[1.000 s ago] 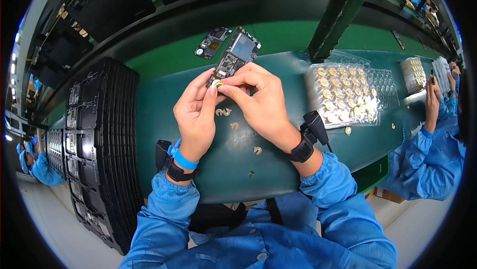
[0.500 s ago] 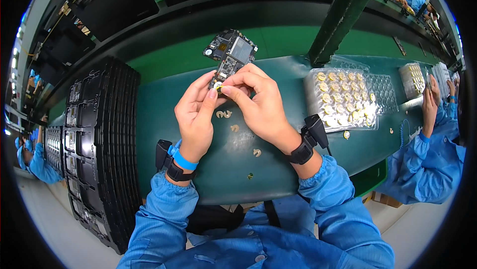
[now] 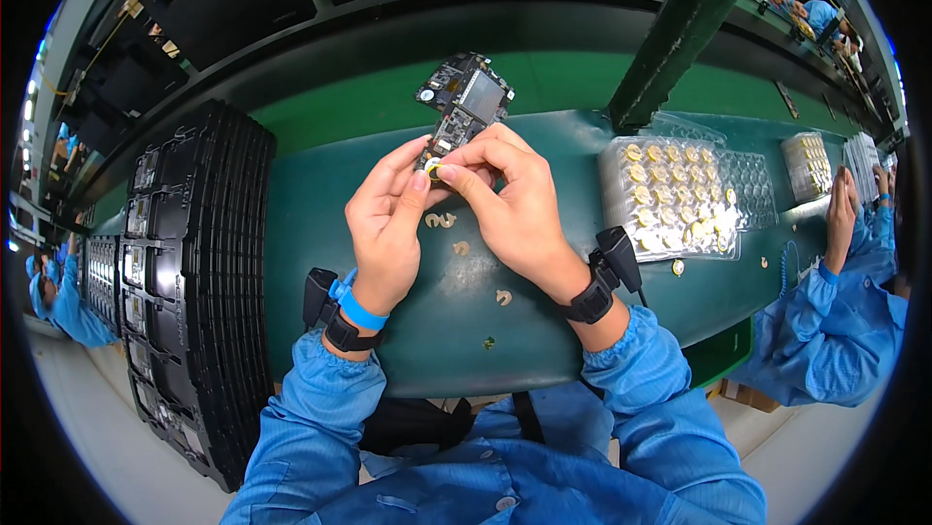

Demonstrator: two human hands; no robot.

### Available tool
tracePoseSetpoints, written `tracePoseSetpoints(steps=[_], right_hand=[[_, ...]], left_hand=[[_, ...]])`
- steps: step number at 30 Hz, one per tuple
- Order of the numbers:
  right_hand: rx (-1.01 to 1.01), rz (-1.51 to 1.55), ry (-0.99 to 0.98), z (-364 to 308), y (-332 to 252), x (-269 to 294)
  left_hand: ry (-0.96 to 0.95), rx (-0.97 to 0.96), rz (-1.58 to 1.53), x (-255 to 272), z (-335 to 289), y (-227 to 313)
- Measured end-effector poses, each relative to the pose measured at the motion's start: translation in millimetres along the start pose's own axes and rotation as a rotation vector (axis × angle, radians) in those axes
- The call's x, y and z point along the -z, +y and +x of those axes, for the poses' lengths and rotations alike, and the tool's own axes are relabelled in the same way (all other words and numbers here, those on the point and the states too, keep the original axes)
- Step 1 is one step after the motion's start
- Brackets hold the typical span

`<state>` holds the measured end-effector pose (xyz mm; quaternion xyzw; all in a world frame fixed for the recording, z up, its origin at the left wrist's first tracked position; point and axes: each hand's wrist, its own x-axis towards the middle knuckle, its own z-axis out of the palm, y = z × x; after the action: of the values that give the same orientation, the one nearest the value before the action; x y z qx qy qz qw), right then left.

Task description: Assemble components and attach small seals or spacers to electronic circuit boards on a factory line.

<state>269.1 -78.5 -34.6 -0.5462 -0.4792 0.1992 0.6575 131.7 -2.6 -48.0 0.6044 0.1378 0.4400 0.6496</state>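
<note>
The held circuit board [image 3: 478,103], with its silver shield plate, slants away from the person, its near end between both hands. The left hand [image 3: 386,224] has its fingers curled behind that end and its thumb drawn in to the white, yellow-edged disc [image 3: 432,167], a grip that likely steadies the board. The right hand [image 3: 515,197] is narrowed to a pinch of thumb and forefinger at the disc's right edge, probably for fine control; exactly what its hidden fingertips bear on, I cannot tell. Beyond the board and partly behind it shows a second circuit board [image 3: 442,82]; whether they touch is unclear. Nearer the person than the board lie scattered tan C-shaped pieces [image 3: 461,248]. Right of the board, stacked clear blister trays [image 3: 621,236] carry yellow-edged discs [image 3: 660,174], their pockets presumably keeping them apart; left of it stand stacked black trays [image 3: 225,282].
</note>
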Motion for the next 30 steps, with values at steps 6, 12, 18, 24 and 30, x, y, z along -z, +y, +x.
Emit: tracePoseSetpoints(steps=[6,12,18,24,30], right_hand=[[0.037,-0.018,0.042,-1.8,2.4,-3.0],[0.040,-0.012,0.072,-2.7,2.0,-3.7],[0.102,-0.049,0.120,-4.8,2.1,-6.9],[0.129,-0.105,0.112,-6.4,1.2,-7.6],[0.437,-0.278,0.047,-2.7,1.0,-7.3]], left_hand=[[-0.005,-0.004,-0.003,-1.5,-0.6,0.7],[0.032,-0.035,0.077,-8.4,-0.8,2.3],[0.024,-0.037,0.078,-7.1,-3.1,1.9],[0.056,-0.045,0.118,-9.0,-1.8,3.6],[0.132,-0.053,0.055,-8.8,-0.6,4.6]])
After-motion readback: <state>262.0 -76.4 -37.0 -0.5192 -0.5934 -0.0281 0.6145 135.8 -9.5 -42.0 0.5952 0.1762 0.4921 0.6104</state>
